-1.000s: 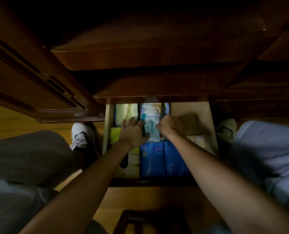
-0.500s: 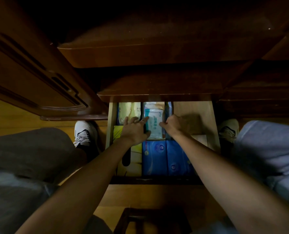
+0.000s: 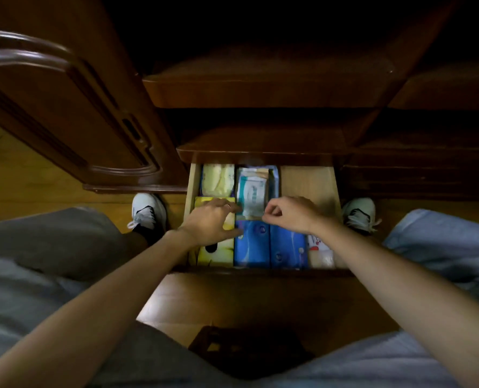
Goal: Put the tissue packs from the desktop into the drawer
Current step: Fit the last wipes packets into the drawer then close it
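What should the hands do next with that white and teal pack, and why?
Probably draw both hands back. The white and teal pack already lies in the drawer behind the blue packs; the left hand and right hand hover at its near edge, seemingly not gripping it.

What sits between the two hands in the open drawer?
In the head view, the near end of a white-and-teal tissue pack lies between the left hand and right hand; just below them are two blue packs.
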A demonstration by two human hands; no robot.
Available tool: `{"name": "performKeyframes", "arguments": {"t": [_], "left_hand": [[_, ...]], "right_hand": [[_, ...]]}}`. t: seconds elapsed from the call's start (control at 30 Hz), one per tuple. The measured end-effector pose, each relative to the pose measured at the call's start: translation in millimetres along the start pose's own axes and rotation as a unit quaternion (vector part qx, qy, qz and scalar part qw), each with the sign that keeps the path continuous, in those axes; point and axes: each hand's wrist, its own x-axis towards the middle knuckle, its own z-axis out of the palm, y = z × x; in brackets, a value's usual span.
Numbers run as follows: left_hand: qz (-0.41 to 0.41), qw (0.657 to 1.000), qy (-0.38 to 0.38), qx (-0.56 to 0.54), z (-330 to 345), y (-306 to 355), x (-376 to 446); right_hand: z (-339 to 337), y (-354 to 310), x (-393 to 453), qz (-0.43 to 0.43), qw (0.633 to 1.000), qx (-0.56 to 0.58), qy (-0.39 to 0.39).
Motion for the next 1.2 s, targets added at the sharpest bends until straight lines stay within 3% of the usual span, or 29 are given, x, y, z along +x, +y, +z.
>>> {"name": "performKeyframes", "arguments": {"t": [0.13,0.23,0.47,0.63,0.87,1.2], "left_hand": [[0.026,0.991,-0.131,0.002,11,5,-43],[0.028,0.987,-0.159,0.027,25,5,-54],[0.071,0.982,-0.145,0.102,29,2,-44],[0.072,0.982,-0.129,0.114,30,-5,-41],[-0.002,0.993,-0.069,0.093,16,-18,-20],[0.007,0.992,-0.046,0.117,8,-15,-10]], "right_hand": [[18,-3,-49,-0.054,0.989,-0.068,-0.12],[39,7,-72,-0.069,0.976,-0.132,-0.156],[46,9,-67,-0.136,0.963,-0.207,-0.102],[50,10,-62,-0.131,0.964,-0.214,-0.083],[33,15,-38,-0.09,0.976,-0.2,-0.015],[23,14,-28,-0.078,0.973,-0.218,0.013]]}}
